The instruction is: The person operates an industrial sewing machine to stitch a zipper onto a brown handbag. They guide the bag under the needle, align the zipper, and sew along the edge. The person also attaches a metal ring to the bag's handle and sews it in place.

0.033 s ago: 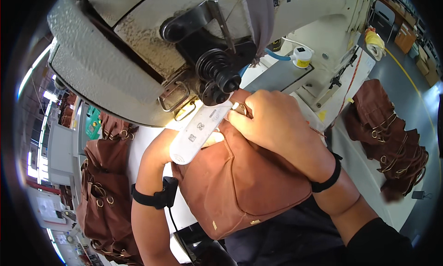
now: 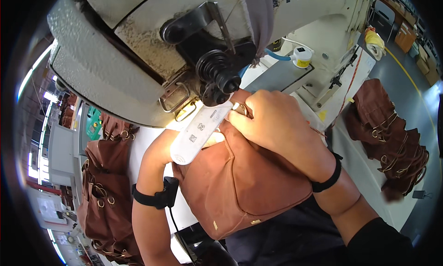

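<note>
A brown leather bag [image 2: 249,173] with a piped seam hangs in front of me, its upper edge under the head of a sewing machine [image 2: 221,81]. My right hand [image 2: 272,116] is closed on the bag's upper edge, thumb and fingers pinching beside a small metal ring [image 2: 239,107]. A white lamp strip [image 2: 198,134], lit underneath, covers most of my left hand [image 2: 215,138]. Its thumb shows pressed on the bag near the seam's top; the other fingers are hidden. The needle area is also hidden behind the machine head.
Brown bags with metal rings lie piled at the left [image 2: 106,192], and more are heaped at the right [image 2: 387,136]. A white round device with a blue hose [image 2: 302,57] stands on the machine bed. A black cable [image 2: 177,231] runs down from my left wrist band.
</note>
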A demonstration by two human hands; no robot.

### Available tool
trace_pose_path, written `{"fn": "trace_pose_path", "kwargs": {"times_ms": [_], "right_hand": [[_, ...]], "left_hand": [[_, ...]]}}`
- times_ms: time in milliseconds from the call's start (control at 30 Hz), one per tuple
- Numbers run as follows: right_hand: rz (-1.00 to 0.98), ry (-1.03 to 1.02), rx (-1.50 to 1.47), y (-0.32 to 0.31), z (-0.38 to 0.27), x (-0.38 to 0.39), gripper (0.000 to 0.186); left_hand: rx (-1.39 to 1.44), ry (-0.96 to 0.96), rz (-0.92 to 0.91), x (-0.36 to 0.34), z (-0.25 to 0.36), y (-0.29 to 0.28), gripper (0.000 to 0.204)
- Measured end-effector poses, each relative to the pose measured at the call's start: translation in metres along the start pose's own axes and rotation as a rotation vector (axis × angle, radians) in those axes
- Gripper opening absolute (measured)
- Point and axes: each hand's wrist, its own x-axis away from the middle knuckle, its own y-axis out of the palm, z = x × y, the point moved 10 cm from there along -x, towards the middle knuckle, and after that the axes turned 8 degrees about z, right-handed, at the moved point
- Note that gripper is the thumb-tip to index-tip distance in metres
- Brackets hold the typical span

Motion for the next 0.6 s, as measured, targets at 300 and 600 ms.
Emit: {"fn": "trace_pose_path", "kwargs": {"times_ms": [300, 600], "right_hand": [[0.025, 0.021, -0.147, -0.003, 0.005, 0.003, 0.035], [-0.076, 0.295, -1.170, 0.055, 0.038, 0.063, 0.026]], "left_hand": [[0.082, -0.056, 0.020, -0.003, -0.014, 0.001, 0.077], [-0.011, -0.163, 0.049, 0.004, -0.004, -0.024, 0.074]]}}
